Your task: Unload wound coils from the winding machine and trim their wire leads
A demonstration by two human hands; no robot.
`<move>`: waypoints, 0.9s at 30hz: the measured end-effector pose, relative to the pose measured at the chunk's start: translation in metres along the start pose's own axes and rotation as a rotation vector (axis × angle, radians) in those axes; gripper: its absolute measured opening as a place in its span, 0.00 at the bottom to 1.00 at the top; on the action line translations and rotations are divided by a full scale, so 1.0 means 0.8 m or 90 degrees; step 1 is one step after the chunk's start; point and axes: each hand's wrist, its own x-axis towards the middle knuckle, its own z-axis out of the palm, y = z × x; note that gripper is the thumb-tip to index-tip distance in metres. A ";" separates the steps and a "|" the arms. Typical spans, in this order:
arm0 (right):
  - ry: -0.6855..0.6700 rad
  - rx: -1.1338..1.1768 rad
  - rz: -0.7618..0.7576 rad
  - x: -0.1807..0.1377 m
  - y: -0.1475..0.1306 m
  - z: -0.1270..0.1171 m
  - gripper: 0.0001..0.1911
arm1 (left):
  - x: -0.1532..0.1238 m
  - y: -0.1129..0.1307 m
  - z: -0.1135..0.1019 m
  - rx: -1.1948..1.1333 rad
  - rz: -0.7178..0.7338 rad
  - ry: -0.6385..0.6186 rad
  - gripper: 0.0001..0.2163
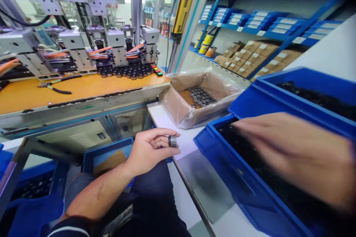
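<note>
While the left hand holds, between narrowly parted fingers, a cylinder likely light, stiff and best pinched by its sides, the blurred right hand's grip is unclear.

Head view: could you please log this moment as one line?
left hand: holds small cylinder; right hand: blurred, at blue bin of dark parts; cardboard box: metal parts inside

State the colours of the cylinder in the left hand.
The cylinder is silver-grey with a black end; head view.
</note>
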 end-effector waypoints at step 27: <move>0.009 0.220 0.017 -0.021 -0.067 0.063 0.10 | -0.005 -0.021 0.036 0.073 0.025 -0.052 0.19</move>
